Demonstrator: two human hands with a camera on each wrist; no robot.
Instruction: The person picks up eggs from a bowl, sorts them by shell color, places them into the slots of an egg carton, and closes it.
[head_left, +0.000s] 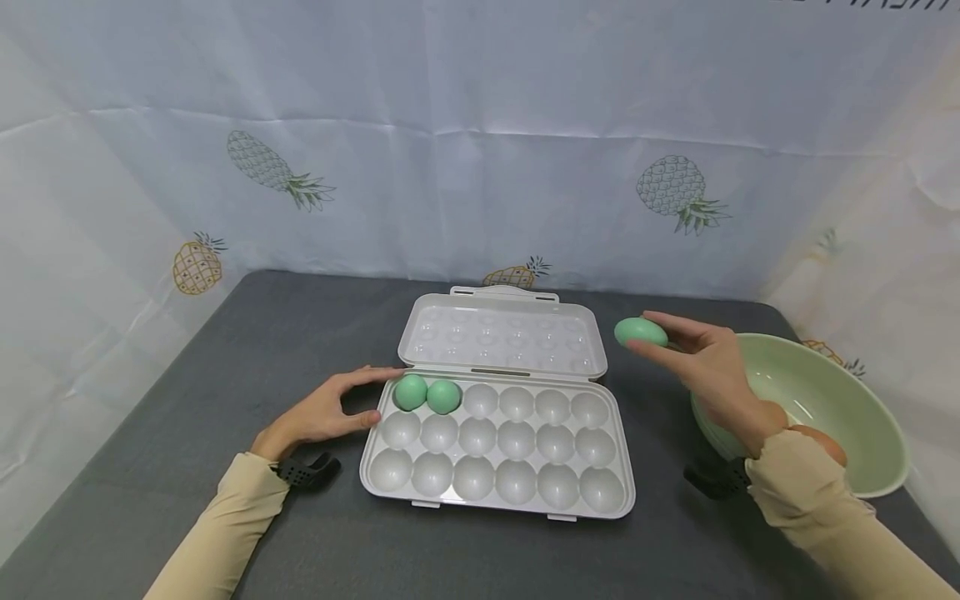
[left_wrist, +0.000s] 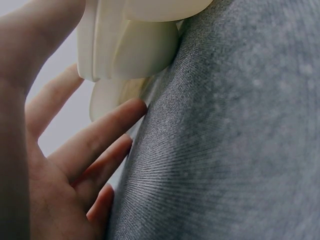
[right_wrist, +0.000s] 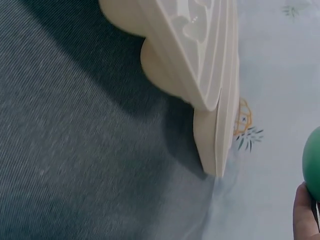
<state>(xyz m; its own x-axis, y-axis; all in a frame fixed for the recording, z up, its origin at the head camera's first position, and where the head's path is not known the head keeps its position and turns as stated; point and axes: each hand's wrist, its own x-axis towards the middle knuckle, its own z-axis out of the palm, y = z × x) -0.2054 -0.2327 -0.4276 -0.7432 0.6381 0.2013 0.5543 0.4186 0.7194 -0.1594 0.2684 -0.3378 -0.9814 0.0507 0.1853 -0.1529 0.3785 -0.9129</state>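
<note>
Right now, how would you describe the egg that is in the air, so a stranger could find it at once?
Start at the open white egg tray on the grey table. Right of its raised lid, before the pale green bowl, the right hand pinches a green egg. The other two green eggs sit in tray cups; this one is held aloft.

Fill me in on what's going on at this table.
A person is working with green eggs and an open egg tray on a grey table. The right hand pinches one egg in the air beside the tray's lid, in front of a green bowl. The left hand rests with straight fingers at the tray's left edge. Two eggs sit in the back row's leftmost cups; the other cups are empty.
</note>
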